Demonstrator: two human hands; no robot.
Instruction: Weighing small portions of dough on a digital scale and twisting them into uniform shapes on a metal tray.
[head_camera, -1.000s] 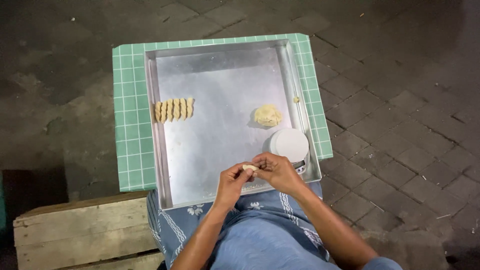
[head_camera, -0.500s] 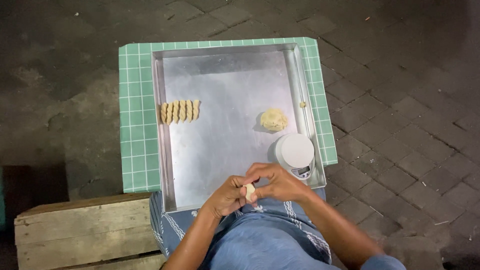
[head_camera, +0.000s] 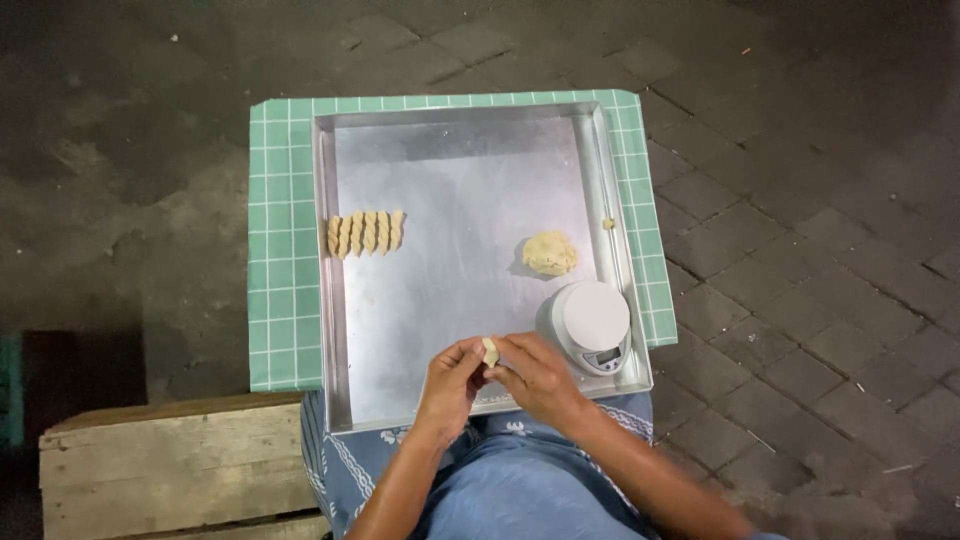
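Observation:
My left hand (head_camera: 450, 378) and my right hand (head_camera: 535, 376) meet over the near edge of a large metal tray (head_camera: 450, 160). Between their fingertips they pinch one small piece of pale dough (head_camera: 490, 351). A row of several shaped dough pieces (head_camera: 365, 232) lies at the tray's left side. A lump of the same dough (head_camera: 549, 253) rests at the right, just beyond a small white round kitchen scale (head_camera: 591, 323) in the tray's near right corner.
The tray sits on a green checked cloth (head_camera: 282, 290) over a low stand. A wooden crate (head_camera: 170, 470) stands at my lower left. My lap with blue patterned fabric (head_camera: 500, 490) is below the tray. Dark paving stones (head_camera: 800, 250) surround everything.
My hands have turned the small dough piece between the fingers and hold it more upright now. The view has shifted slightly; the tray's contents are unmoved.

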